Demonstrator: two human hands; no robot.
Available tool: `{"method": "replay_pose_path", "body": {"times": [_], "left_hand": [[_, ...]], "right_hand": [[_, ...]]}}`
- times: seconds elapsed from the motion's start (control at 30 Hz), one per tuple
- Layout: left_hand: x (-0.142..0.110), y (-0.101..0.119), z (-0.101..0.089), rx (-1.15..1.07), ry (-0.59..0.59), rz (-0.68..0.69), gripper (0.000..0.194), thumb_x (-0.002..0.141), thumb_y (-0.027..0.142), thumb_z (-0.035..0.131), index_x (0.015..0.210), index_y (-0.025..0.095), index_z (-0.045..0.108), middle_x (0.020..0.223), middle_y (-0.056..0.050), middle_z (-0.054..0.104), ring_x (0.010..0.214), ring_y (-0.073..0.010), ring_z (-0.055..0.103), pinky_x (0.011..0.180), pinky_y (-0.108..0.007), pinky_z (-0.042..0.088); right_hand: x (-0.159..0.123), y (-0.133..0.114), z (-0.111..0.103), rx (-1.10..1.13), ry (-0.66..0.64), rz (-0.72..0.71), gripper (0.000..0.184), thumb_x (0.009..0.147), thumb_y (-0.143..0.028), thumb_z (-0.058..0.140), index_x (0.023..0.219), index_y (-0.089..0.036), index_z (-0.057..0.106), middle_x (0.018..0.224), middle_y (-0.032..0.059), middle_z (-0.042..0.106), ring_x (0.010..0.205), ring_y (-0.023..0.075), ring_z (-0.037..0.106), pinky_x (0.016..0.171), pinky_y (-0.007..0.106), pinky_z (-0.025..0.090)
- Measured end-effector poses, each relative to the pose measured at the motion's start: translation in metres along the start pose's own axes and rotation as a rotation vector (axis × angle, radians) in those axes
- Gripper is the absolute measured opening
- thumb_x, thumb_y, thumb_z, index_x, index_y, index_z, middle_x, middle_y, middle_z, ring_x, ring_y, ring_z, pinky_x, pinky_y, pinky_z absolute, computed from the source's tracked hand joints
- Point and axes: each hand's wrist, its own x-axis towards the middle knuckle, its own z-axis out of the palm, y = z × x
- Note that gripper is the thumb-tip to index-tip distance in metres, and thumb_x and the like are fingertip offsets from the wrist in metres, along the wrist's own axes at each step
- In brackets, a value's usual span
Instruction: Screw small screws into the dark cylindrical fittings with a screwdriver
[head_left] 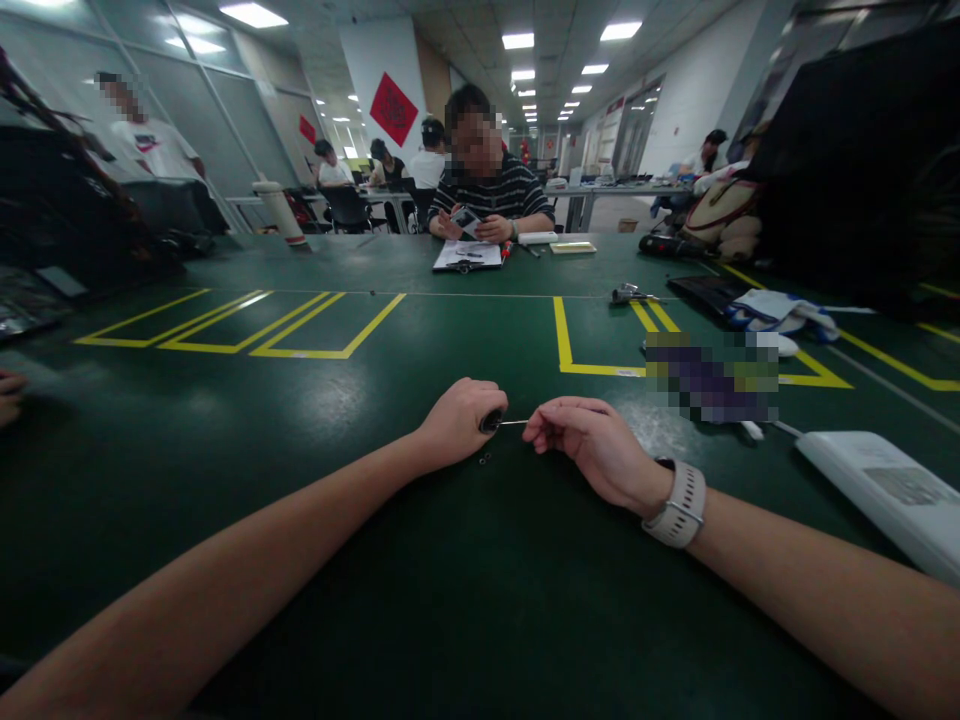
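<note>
My left hand point(463, 425) is closed around a dark cylindrical part point(491, 421), whose round end faces right; the rest is hidden in the fist. Between the hands runs a thin metal rod point(514, 422), from the dark part to the fingertips of my right hand point(581, 440). Those fingers are curled together at the rod's tip, and what else they may hold is hidden. A pale watch strap circles the right wrist. Just below the left fist, a few tiny rings point(484, 459) lie on the green table point(480, 580).
Across the table a person in a striped top handles a small device above a clipboard point(469, 256). To my right lie a white box-like device point(877, 480), a metal fitting point(628, 293) and a cloth point(780, 310). A bottle point(281, 212) stands far left; another person's hand shows at the left edge.
</note>
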Motion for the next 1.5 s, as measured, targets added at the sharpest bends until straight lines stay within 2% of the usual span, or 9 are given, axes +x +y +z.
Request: {"method": "replay_pose_path", "body": {"times": [0.43,0.6,0.77,0.87,1.07,1.17,1.23,1.37,1.5], "left_hand": [[0.001,-0.002,0.001,-0.045,0.017,-0.073,0.007,0.07,0.01,0.051,0.068,0.016,0.051,0.068,0.001,0.053,0.064,-0.0131,0.05,0.064,-0.027,0.037],[-0.001,-0.005,0.004,-0.106,0.117,-0.167,0.009,0.075,0.019,0.053,0.067,0.016,0.049,0.066,0.001,0.052,0.062,-0.0125,0.049,0.059,-0.026,0.037],[-0.001,-0.005,0.003,-0.22,0.169,-0.29,0.016,0.073,0.029,0.059,0.068,0.016,0.05,0.066,0.001,0.052,0.06,-0.0121,0.049,0.055,-0.024,0.037],[0.0,-0.005,-0.001,-0.26,0.099,-0.289,0.017,0.075,0.032,0.057,0.074,0.015,0.054,0.071,-0.001,0.056,0.065,-0.0137,0.052,0.058,-0.026,0.041],[-0.004,-0.001,-0.015,-0.309,-0.101,-0.102,0.021,0.083,0.031,0.048,0.091,0.016,0.061,0.089,-0.005,0.058,0.082,-0.0154,0.055,0.074,-0.03,0.043],[-0.006,0.003,-0.021,-0.297,-0.168,-0.031,0.029,0.085,0.039,0.046,0.096,0.017,0.061,0.092,-0.005,0.056,0.084,-0.016,0.054,0.076,-0.03,0.042],[-0.008,0.008,-0.023,-0.228,-0.195,0.007,0.034,0.08,0.047,0.051,0.096,0.018,0.061,0.094,-0.006,0.055,0.087,-0.0179,0.052,0.077,-0.031,0.041],[-0.01,0.018,-0.023,-0.081,-0.215,0.048,0.04,0.072,0.052,0.059,0.092,0.018,0.058,0.094,-0.006,0.054,0.087,-0.0205,0.05,0.076,-0.033,0.039],[-0.007,0.019,-0.019,-0.042,-0.23,0.055,0.022,0.086,0.037,0.046,0.084,0.016,0.055,0.09,-0.005,0.053,0.081,-0.0172,0.048,0.071,-0.03,0.038]], "right_hand": [[-0.001,0.003,0.002,-0.042,0.057,-0.066,0.02,0.074,-0.019,0.054,0.058,-0.015,0.063,0.058,0.0012,0.06,0.054,0.0116,0.051,0.054,0.026,0.036],[-0.002,0.002,0.004,0.024,0.135,-0.083,0.018,0.07,-0.02,0.054,0.054,-0.016,0.06,0.052,-0.0005,0.055,0.049,0.0108,0.047,0.05,0.025,0.032],[0.0,0.0,0.002,0.185,0.278,-0.082,0.016,0.068,-0.022,0.057,0.054,-0.015,0.059,0.05,-0.0012,0.053,0.049,0.0103,0.044,0.049,0.025,0.032],[0.002,-0.002,0.001,0.272,0.333,-0.03,0.015,0.068,-0.022,0.058,0.054,-0.015,0.059,0.051,-0.001,0.052,0.05,0.0103,0.044,0.05,0.025,0.032],[0.005,-0.004,-0.003,0.342,0.34,0.037,0.015,0.068,-0.022,0.058,0.055,-0.016,0.057,0.053,-0.0004,0.051,0.051,0.0109,0.043,0.05,0.026,0.034],[0.005,-0.005,-0.004,0.357,0.328,0.061,0.016,0.068,-0.023,0.058,0.054,-0.017,0.056,0.055,-0.0004,0.05,0.051,0.0114,0.043,0.051,0.027,0.035],[0.005,-0.006,-0.003,0.343,0.305,0.057,0.016,0.068,-0.025,0.058,0.055,-0.017,0.056,0.055,-0.0004,0.05,0.052,0.0113,0.043,0.051,0.027,0.036],[0.002,-0.014,0.0,0.268,0.256,-0.03,0.017,0.069,-0.027,0.059,0.055,-0.016,0.056,0.056,-0.0005,0.051,0.052,0.0105,0.044,0.051,0.026,0.035],[0.008,-0.029,-0.006,0.053,0.259,-0.194,0.017,0.07,-0.029,0.058,0.058,-0.016,0.058,0.058,0.0001,0.054,0.055,0.0111,0.047,0.052,0.026,0.037]]}}
